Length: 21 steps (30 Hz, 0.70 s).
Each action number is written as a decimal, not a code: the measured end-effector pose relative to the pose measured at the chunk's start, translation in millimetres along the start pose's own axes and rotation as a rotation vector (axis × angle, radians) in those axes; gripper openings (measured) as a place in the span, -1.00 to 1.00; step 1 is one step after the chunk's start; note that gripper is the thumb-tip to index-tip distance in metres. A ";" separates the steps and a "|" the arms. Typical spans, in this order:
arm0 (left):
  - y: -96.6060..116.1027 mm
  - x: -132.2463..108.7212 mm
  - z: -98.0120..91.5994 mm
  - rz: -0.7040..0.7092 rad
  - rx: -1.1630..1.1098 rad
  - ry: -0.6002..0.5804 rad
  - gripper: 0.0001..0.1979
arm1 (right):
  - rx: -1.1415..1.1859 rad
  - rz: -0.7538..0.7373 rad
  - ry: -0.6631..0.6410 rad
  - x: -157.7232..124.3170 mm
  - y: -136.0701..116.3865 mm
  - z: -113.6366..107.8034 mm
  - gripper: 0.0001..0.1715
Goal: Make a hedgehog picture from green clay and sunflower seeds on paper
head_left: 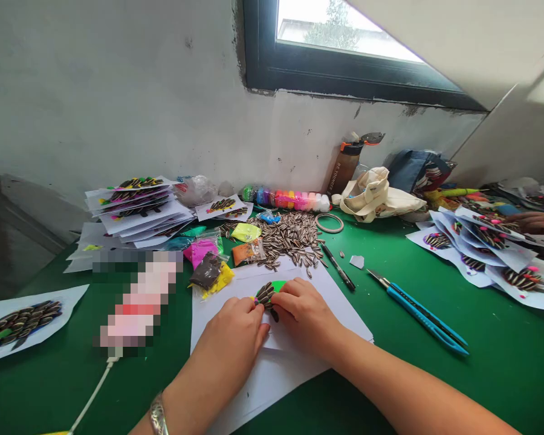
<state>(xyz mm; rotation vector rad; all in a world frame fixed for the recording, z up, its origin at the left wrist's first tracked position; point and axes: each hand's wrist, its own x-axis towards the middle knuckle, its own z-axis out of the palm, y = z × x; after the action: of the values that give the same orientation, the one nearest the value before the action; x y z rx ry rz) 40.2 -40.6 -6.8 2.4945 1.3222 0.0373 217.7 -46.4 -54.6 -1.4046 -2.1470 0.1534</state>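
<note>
"What are the fingers doing?"

"Those of the left hand (233, 329) are bent, thumb and forefinger close together at the near left edge of the seed cluster (265, 294). The right hand (306, 311) has its fingers curled inward, tips touching the cluster's right side. Whether either pinches it or only presses cannot be told."

"And where is the cluster?"

"On top of the paper stack (333, 290), towards its far side."

"Which way does it point?"

"Its visible seeds slant from near left to far right across the stack. The fingers hide part of it, so its overall long axis is unclear."

"How does it look?"

"Dark, pale-striped seeds overlap closely, with a bright green patch (278, 284) behind them and a little pink and yellow at the left edge."

"Anything around the stack?"

"Loose seeds (292, 232) just beyond it, and a blue-handled tool (424, 320) on the counter (494, 314) to its right."
</note>
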 end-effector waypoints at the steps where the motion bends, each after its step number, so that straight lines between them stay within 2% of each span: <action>1: 0.3 0.1 -0.3 0.000 0.002 -0.002 -0.78 | 0.002 -0.001 0.007 0.3 0.0 0.4 -0.83; 21: 10.6 -0.3 0.2 0.003 0.126 -0.017 -0.78 | 0.057 0.050 -0.004 2.2 -3.5 0.5 -0.79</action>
<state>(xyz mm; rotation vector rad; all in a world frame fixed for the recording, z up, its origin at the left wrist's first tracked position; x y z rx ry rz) 48.6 -46.4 -3.9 2.5946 1.3538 -0.0682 214.0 -46.0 -52.8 -1.4267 -2.0956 0.2352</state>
